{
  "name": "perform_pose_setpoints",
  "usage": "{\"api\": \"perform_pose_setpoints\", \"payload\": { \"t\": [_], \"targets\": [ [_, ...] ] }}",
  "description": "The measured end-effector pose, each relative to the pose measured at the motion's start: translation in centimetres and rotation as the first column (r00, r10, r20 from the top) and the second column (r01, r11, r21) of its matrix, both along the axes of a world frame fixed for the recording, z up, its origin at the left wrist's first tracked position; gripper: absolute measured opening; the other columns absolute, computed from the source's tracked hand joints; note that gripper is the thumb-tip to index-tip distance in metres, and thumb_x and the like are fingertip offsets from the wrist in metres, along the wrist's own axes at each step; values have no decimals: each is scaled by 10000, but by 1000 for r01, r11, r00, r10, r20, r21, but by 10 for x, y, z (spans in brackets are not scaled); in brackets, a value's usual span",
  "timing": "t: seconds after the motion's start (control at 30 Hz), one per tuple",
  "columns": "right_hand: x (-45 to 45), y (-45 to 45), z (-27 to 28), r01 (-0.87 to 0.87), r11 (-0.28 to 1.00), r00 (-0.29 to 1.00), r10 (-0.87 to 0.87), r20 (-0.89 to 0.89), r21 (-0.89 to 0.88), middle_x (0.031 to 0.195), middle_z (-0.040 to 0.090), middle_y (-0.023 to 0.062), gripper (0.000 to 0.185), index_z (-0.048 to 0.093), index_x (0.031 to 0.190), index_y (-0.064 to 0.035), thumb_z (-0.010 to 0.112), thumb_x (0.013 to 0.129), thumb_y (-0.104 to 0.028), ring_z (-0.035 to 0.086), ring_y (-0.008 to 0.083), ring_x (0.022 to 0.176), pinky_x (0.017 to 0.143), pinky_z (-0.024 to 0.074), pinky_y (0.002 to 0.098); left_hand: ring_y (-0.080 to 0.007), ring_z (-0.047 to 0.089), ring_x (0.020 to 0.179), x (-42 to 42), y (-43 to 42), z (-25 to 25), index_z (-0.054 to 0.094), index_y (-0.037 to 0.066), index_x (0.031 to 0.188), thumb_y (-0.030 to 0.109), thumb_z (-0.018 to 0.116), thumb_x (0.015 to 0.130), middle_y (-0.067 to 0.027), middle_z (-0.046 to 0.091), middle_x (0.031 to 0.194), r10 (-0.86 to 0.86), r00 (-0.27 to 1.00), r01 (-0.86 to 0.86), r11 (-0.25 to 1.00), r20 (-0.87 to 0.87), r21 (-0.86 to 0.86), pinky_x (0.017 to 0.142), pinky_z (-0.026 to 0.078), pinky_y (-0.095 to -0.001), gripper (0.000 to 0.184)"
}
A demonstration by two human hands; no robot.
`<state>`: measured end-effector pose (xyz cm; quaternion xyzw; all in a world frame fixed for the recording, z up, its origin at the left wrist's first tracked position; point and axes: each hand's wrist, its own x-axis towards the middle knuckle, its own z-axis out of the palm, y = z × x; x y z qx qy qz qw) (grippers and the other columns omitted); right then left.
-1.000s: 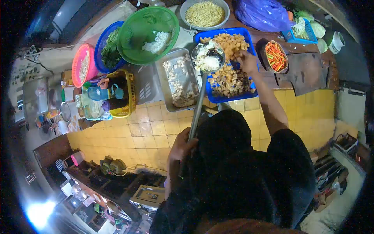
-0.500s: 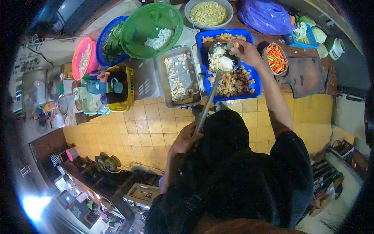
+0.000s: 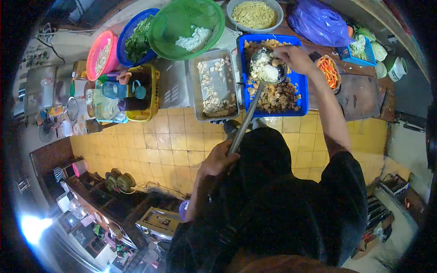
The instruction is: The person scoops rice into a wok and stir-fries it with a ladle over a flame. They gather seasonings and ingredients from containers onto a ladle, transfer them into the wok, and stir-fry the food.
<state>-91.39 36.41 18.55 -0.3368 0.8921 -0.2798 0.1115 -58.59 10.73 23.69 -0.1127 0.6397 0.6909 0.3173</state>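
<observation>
My left hand [image 3: 219, 159] is wrapped round the handle of a long metal ladle [image 3: 246, 119]. The ladle's bowl, with white chopped food [image 3: 265, 72] in it, hangs over a blue tray [image 3: 304, 105]. Light brown pieces lie at the tray's far end and darker brown pieces [image 3: 281, 96] at its near end. My right hand [image 3: 287, 55] is over the right rim of the ladle's bowl, its fingers pressed together; what they hold, if anything, is too small to name. A metal tray [image 3: 217, 86] with pale pieces stands left of the blue tray.
At the back are a green colander [image 3: 182, 27], a blue basket of leaves [image 3: 137, 41], a pink basket [image 3: 101, 57], a bowl of noodles [image 3: 254, 16] and a purple bag [image 3: 318, 22]. Cut chillies [image 3: 328, 73] lie at the right. A yellow basket [image 3: 152, 104] stands left.
My right hand has moved from the brown pieces in the blue tray to the ladle's bowl. The bowl has shifted right, over the tray. The whole view has shifted slightly.
</observation>
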Motion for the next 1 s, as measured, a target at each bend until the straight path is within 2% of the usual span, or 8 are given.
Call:
{"api": "perform_pose_setpoints", "payload": {
  "t": [0.13, 0.2, 0.43, 0.63, 0.7, 0.83, 0.9, 1.0],
  "targets": [
    [5, -6, 8, -93, 996, 976, 94, -196, 16, 962, 663, 163, 243, 621, 1073, -20, 614, 847, -109, 645, 304, 887, 783, 499, 362, -93, 476, 553, -2, 0, 5, 488, 33, 979, 94, 588, 833, -9, 481, 687, 9, 1000, -10, 1000, -22, -29, 474, 398, -257, 187],
    [-2, -9, 10, -5, 1000, 999, 6, 54, -15, 998, 666, 152, 253, 607, 1100, 0, 597, 866, -97, 651, 271, 903, 801, 503, 341, -94, 478, 556, 0, -3, -3, 488, 33, 981, 95, 590, 832, -11, 483, 694, -13, 1000, 13, 1000, -24, -26, 474, 401, -259, 190],
    [-9, -15, 4, -90, 984, 988, 108, 113, -156, 1033, 657, 144, 247, 609, 1095, 0, 601, 879, -119, 643, 237, 935, 822, 496, 324, -98, 486, 562, 2, -1, -1, 488, 29, 977, 109, 602, 833, -22, 486, 701, 1, 1000, -1, 1000, 4, 5, 473, 411, -263, 200],
    [-6, -25, 24, 140, 990, 987, -140, 74, 1, 1071, 640, 126, 265, 590, 1140, -27, 584, 894, -124, 619, 220, 976, 837, 479, 316, -103, 483, 562, 4, 0, -2, 490, 26, 986, 111, 600, 826, -21, 486, 704, -14, 1000, 14, 1000, 16, -24, 482, 406, -262, 212],
    [-4, -28, 16, 135, 981, 988, -121, 97, -143, 1044, 647, 97, 261, 592, 1136, -28, 584, 902, -144, 623, 209, 950, 832, 480, 318, -103, 480, 561, 5, 1, -4, 491, 26, 993, 113, 601, 820, -20, 486, 706, -14, 1000, 14, 1000, 4, -25, 483, 403, -261, 223],
    [-8, -22, 6, -32, 995, 995, 41, 91, -99, 1024, 651, 92, 254, 595, 1120, -34, 599, 894, -147, 630, 202, 918, 825, 482, 312, -102, 475, 559, 0, 6, 11, 495, 28, 1007, 132, 598, 810, -17, 485, 700, -14, 998, 18, 998, 60, -60, 485, 394, -259, 246],
    [-12, -20, -4, 35, 923, 973, 57, 225, -384, 985, 658, 96, 208, 601, 1073, -24, 597, 882, -105, 628, 183, 889, 797, 487, 310, -103, 473, 553, 2, 8, 9, 496, 25, 1034, 142, 594, 811, -14, 483, 691, 7, 998, -4, 999, 57, -49, 482, 394, -260, 270],
    [-21, -2, 0, 137, 973, 991, -133, 34, -184, 937, 662, 111, 181, 605, 1036, -7, 602, 865, -66, 631, 177, 856, 770, 493, 308, -103, 471, 541, 8, 4, 2, 494, 21, 1097, 160, 590, 814, -9, 479, 670, 26, 998, -23, 998, 56, -52, 474, 394, -261, 330]
  ]
}}
